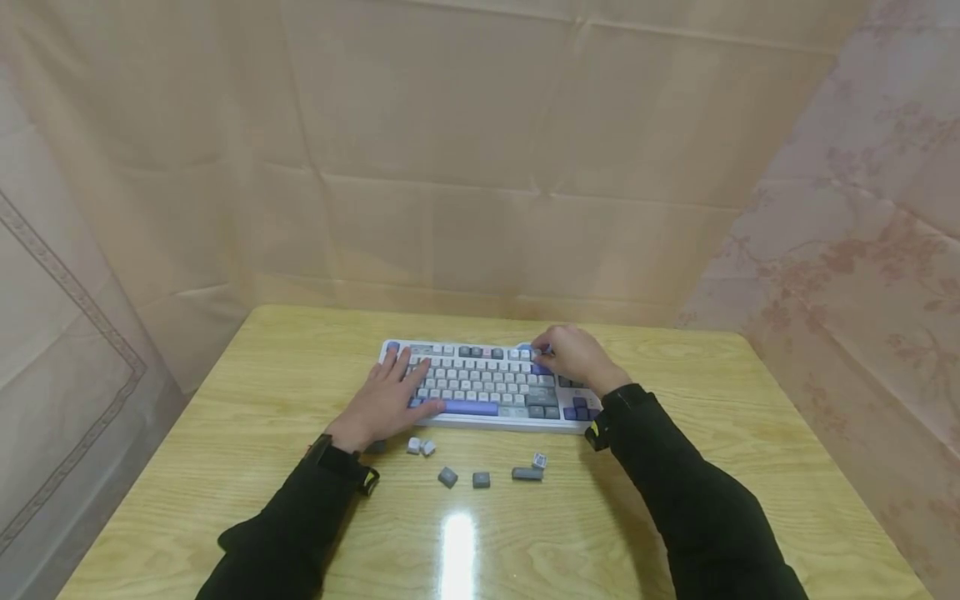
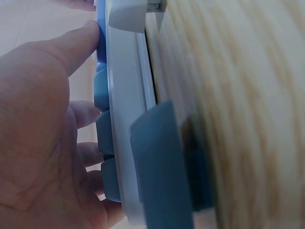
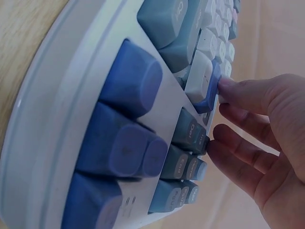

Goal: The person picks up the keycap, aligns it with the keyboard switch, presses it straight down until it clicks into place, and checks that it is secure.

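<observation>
A white keyboard [image 1: 480, 423] with white, grey and blue keycaps lies on the wooden table. My left hand [image 1: 386, 400] rests spread over its left side, and the thumb touches the long blue spacebar [image 1: 471, 407]. At the keyboard's upper right corner, my right hand [image 1: 576, 357] pinches a small pale keycap [image 3: 221, 98] between thumb and forefinger. The fingers mostly cover that keycap. Close by are a blue keycap [image 3: 209, 90] and the grey navigation keys [image 3: 183, 131]. The other right fingers are bent beside those keys.
Loose keycaps lie in front of the keyboard: white ones [image 1: 414, 446], grey ones [image 1: 447, 477] and a long grey one [image 1: 527, 474] with a white keycap [image 1: 539, 460] beside it. A dark keycap [image 1: 376, 447] sits near the left wrist. Beige cloth [image 1: 450, 233] hangs behind the table [image 1: 300, 350].
</observation>
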`<state>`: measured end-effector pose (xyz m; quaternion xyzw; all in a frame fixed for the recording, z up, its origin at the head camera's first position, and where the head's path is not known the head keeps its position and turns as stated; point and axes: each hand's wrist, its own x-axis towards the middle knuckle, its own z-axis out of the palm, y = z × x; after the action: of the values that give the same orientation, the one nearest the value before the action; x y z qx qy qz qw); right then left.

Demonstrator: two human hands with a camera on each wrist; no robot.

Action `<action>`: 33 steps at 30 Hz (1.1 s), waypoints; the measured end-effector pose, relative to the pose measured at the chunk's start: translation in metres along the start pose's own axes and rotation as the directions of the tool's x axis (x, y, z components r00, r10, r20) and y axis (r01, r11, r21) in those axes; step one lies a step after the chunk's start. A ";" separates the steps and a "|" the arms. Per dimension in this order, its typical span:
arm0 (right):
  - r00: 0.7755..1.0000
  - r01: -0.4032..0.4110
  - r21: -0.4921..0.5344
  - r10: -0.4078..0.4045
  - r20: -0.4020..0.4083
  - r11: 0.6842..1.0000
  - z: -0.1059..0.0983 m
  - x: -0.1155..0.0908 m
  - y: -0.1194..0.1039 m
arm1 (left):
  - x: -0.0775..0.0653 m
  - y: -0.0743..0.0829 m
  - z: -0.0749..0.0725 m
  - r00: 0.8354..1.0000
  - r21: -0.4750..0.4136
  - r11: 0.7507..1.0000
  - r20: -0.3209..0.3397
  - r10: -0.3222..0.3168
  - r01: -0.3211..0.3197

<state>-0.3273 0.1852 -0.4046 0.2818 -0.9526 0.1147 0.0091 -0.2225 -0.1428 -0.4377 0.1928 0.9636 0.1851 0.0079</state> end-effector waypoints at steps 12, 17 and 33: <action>0.995 -0.093 -0.008 0.093 0.030 0.996 0.003 0.004 -0.003 | 0.000 -0.001 0.002 1.000 0.010 1.000 0.000 -0.002 0.002; 0.993 -0.112 0.007 0.111 0.037 0.994 0.001 0.005 -0.004 | 0.002 -0.002 0.002 1.000 0.002 1.000 0.000 -0.001 0.001; 0.991 -0.126 0.061 0.124 0.042 0.990 -0.001 0.009 -0.009 | 0.002 -0.006 0.003 1.000 0.011 1.000 -0.002 -0.006 0.006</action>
<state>-0.3304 0.1731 -0.4014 0.2240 -0.9641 0.1401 -0.0255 -0.2261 -0.1458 -0.4423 0.1895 0.9652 0.1801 0.0063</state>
